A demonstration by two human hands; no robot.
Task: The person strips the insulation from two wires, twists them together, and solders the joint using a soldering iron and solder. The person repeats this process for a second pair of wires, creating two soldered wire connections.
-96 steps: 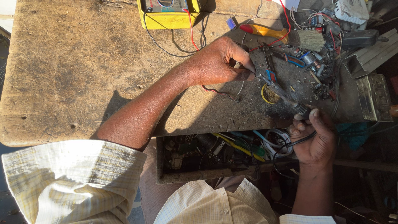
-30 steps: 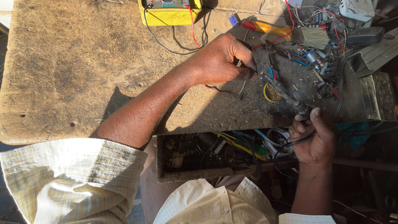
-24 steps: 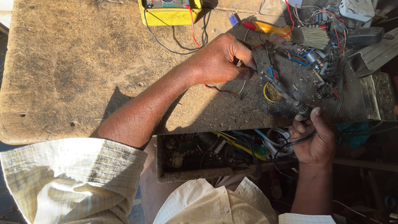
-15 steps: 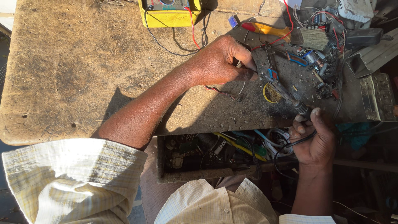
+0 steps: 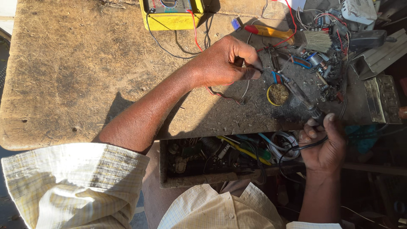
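My left hand [image 5: 227, 61] rests on the worn wooden bench [image 5: 76, 72] and pinches a thin wire [image 5: 246, 87] between thumb and fingertips. My right hand [image 5: 324, 146] grips the dark handle of a soldering iron [image 5: 299, 93]. Its shaft slants up and left, and the tip lies close to my left fingertips. A small round yellow tin [image 5: 277, 94] of brownish paste sits just below the iron's shaft. The iron's black cord loops down past my right palm.
A yellow multimeter [image 5: 171, 15] with red and black leads stands at the bench's far edge. A yellow-handled screwdriver [image 5: 269, 32], a small brush [image 5: 318, 40] and tangled parts crowd the far right. An open drawer [image 5: 212, 157] of wires and tools lies under the bench edge.
Both hands have stayed almost where they were. The soldering iron's tip has held near my left fingers, with only slight shifts.
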